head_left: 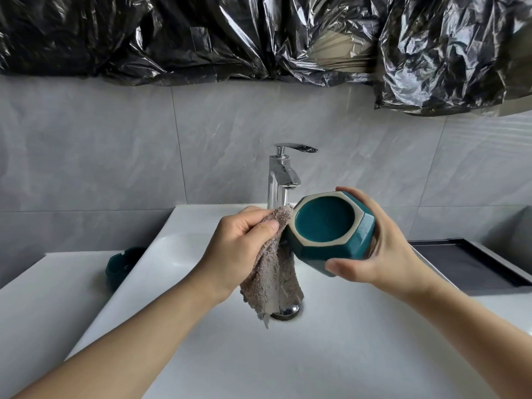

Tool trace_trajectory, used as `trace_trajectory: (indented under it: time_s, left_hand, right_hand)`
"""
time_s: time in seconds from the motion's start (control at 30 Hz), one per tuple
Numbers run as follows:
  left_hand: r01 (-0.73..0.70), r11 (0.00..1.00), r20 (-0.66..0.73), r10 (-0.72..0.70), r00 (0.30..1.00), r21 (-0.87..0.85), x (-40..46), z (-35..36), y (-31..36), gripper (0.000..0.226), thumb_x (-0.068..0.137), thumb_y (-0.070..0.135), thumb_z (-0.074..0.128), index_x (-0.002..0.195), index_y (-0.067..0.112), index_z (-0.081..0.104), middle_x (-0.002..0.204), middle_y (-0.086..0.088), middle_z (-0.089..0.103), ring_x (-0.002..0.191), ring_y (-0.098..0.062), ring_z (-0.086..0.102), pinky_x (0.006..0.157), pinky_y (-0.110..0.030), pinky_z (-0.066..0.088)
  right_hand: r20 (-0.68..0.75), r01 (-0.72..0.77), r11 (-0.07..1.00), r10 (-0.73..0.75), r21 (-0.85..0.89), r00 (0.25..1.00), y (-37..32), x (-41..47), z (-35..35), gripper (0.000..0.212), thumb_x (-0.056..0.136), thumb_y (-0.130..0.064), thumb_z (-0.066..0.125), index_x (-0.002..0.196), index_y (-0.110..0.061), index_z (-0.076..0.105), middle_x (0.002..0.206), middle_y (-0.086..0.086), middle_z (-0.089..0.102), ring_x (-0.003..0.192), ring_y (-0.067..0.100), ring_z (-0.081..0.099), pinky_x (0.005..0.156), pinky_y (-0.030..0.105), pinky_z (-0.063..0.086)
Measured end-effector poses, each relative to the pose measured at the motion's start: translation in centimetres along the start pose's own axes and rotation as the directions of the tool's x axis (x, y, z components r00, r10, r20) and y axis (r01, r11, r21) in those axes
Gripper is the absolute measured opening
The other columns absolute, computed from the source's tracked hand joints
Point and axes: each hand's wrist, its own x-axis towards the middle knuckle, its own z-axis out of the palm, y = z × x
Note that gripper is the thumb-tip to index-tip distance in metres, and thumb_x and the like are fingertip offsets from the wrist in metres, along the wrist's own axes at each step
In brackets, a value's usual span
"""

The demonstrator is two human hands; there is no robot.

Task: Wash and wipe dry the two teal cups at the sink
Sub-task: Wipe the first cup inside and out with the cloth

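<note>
A teal faceted cup (pixel 331 234) is held tipped on its side above the white sink (pixel 331 341), just right of the chrome tap (pixel 280 180); the end that faces the camera has a cream rim around a teal hollow. The right hand (pixel 383 249) wraps round the cup's far end, thumb along the lower edge, fingers curled over the top. The left hand (pixel 239 249) pinches a grey-brown terry cloth (pixel 273 280) between thumb and curled fingers; the cloth's upper fold touches the cup's left edge, just in front of the tap's base, and the rest hangs down over the chrome drain (pixel 288 312). Both forearms reach in from the lower corners, bare.

A second teal cup (pixel 122 266) stands on the white bench (pixel 43 298) left of the tap, partly hidden behind the sink's raised rim. Right of the tap, well apart from it, lies a black tray (pixel 472 266). Behind the tap is a wall of grey marbled tiles (pixel 115 145), and above it crumpled black plastic sheeting (pixel 201 38) hangs across the top of the view.
</note>
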Motion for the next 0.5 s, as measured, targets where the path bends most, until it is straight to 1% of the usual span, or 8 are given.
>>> trace_trajectory:
  time_s: [0.03,0.1,0.17,0.2,0.27,0.33,0.4,0.5]
  left_hand:
    - [-0.027,0.999,-0.001,0.027,1.0,0.039,0.0,0.0,0.0,0.028,0.087,0.021,0.058,0.1,0.004,0.076,0.114,-0.018,0.066,0.111,-0.035,0.063,0.104,-0.055,0.044]
    - [-0.081,0.991,-0.003,0.081,0.997,0.11,-0.2,0.1,0.2,0.029,0.087,0.021,0.057,0.101,0.004,0.077,0.112,-0.008,0.067,0.108,-0.021,0.064,0.102,-0.037,0.048]
    - [-0.146,0.977,-0.001,0.149,0.989,0.158,-0.6,0.4,0.9,0.028,0.087,0.02,0.059,0.107,0.013,0.077,0.108,-0.001,0.065,0.101,-0.006,0.063,0.09,-0.017,0.046]
    - [-0.189,0.965,-0.004,0.193,0.981,0.182,-0.8,0.6,1.1,0.027,0.087,0.019,0.06,0.109,0.018,0.075,0.106,0.001,0.064,0.098,-0.003,0.062,0.086,-0.011,0.044]
    - [-0.283,0.93,-0.017,0.294,0.955,0.233,-1.2,1.0,1.3,0.028,0.086,0.017,0.063,0.112,0.023,0.071,0.101,-0.001,0.063,0.095,-0.008,0.063,0.082,-0.009,0.045]
    - [-0.367,0.889,-0.006,0.384,0.923,0.274,-1.5,1.4,1.4,0.029,0.085,0.014,0.066,0.113,0.02,0.071,0.097,-0.007,0.063,0.091,-0.018,0.064,0.078,-0.017,0.049]
    - [-0.449,0.832,0.043,0.461,0.886,0.327,-1.7,1.6,1.4,0.029,0.087,0.012,0.067,0.115,0.013,0.072,0.093,-0.01,0.063,0.087,-0.023,0.064,0.075,-0.026,0.051]
    - [-0.559,0.722,0.139,0.556,0.819,0.408,-1.7,1.4,1.5,0.03,0.088,0.004,0.066,0.118,0.003,0.07,0.094,-0.011,0.062,0.091,-0.015,0.065,0.082,-0.016,0.049]
  right_hand:
    - [-0.011,-0.013,1.0,0.013,0.012,1.0,0.1,0.0,0.0,0.097,0.048,-0.032,0.085,0.135,-0.027,0.044,0.119,-0.011,0.066,0.114,0.009,0.063,0.085,0.018,0.053]
    - [-0.035,-0.033,0.999,0.034,0.036,0.999,0.4,0.0,0.1,0.1,0.047,-0.033,0.085,0.137,-0.023,0.043,0.121,-0.008,0.066,0.115,0.01,0.064,0.086,0.018,0.052]
    - [-0.054,-0.041,0.998,0.044,0.052,0.998,0.4,0.0,0.1,0.103,0.047,-0.033,0.086,0.139,-0.021,0.043,0.121,-0.008,0.067,0.116,0.01,0.064,0.087,0.017,0.051]
    - [-0.063,-0.045,0.997,0.049,0.065,0.997,0.3,0.1,0.0,0.103,0.047,-0.033,0.086,0.14,-0.02,0.042,0.121,-0.006,0.067,0.116,0.01,0.064,0.086,0.017,0.052]
    - [-0.087,-0.052,0.992,0.062,0.112,0.994,0.3,0.2,-0.1,0.103,0.047,-0.032,0.085,0.14,-0.017,0.043,0.119,-0.005,0.069,0.113,0.01,0.066,0.082,0.019,0.054]
    - [-0.107,-0.056,0.989,0.072,0.14,0.992,0.3,0.4,-0.4,0.102,0.048,-0.033,0.084,0.14,-0.015,0.043,0.118,-0.003,0.07,0.112,0.013,0.067,0.082,0.023,0.055]
    - [-0.107,-0.062,0.987,0.078,0.147,0.991,0.2,0.4,-0.6,0.103,0.049,-0.034,0.084,0.141,-0.014,0.043,0.12,-0.001,0.069,0.113,0.015,0.067,0.083,0.026,0.055]
    - [-0.099,-0.073,0.987,0.088,0.145,0.991,0.3,0.3,-0.8,0.105,0.048,-0.035,0.084,0.142,-0.016,0.042,0.12,-0.003,0.069,0.113,0.013,0.067,0.081,0.024,0.056]
